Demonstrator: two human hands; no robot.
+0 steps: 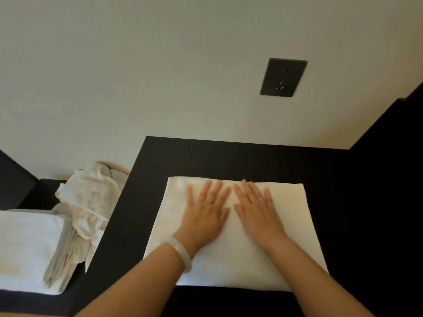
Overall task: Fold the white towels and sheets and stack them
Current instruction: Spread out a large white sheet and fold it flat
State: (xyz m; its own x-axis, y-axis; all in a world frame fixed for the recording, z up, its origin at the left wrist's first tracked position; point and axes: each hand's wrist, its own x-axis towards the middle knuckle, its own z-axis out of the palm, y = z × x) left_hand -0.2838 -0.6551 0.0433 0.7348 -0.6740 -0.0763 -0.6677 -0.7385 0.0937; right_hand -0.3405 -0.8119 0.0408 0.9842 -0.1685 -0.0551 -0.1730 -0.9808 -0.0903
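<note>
With both flat palms pressing the towel (233, 227), left hand (206, 213) beside right hand (258, 213), I see its long axis running left-right.

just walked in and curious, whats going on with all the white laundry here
A person has a folded white towel on the black table, with the left hand and right hand both pressed flat on it, fingers straight. To the left, a stack of folded towels sits on a lower surface, and a crumpled pile of unfolded linen lies beside it.
</note>
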